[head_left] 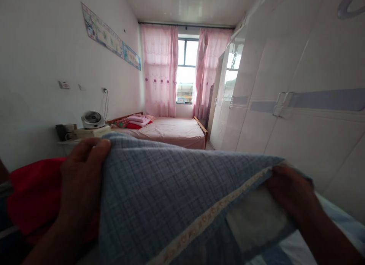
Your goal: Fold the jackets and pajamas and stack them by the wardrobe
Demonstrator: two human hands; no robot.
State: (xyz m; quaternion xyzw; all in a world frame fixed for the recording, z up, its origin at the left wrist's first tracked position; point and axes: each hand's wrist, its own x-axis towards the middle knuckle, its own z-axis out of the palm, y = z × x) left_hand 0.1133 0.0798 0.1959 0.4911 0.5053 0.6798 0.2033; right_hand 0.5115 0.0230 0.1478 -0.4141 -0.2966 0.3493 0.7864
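Note:
A blue checked cloth (pixel 159 189) with a pale patterned trim band is stretched up between both hands, its top edge nearly level. My left hand (pixel 84 170) pinches the upper left corner between thumb and fingers. At the upper right corner, my right hand (pixel 291 189) grips the cloth near the end of the trim; its fingertips are partly hidden by the fabric. Below the trim hangs a folded part with a pale patch (pixel 256 215). The lower part of the cloth runs out of view. Whether it is a garment or a cover I cannot tell.
Red fabric (pixel 37 192) lies at the left. Blue-and-white bedding (pixel 339 223) shows at lower right. Beyond stand a bed (pixel 171 130) with folded pink bedding, a small fan (pixel 93 119) on a side cabinet, and white wardrobes (pixel 262 82) along the right.

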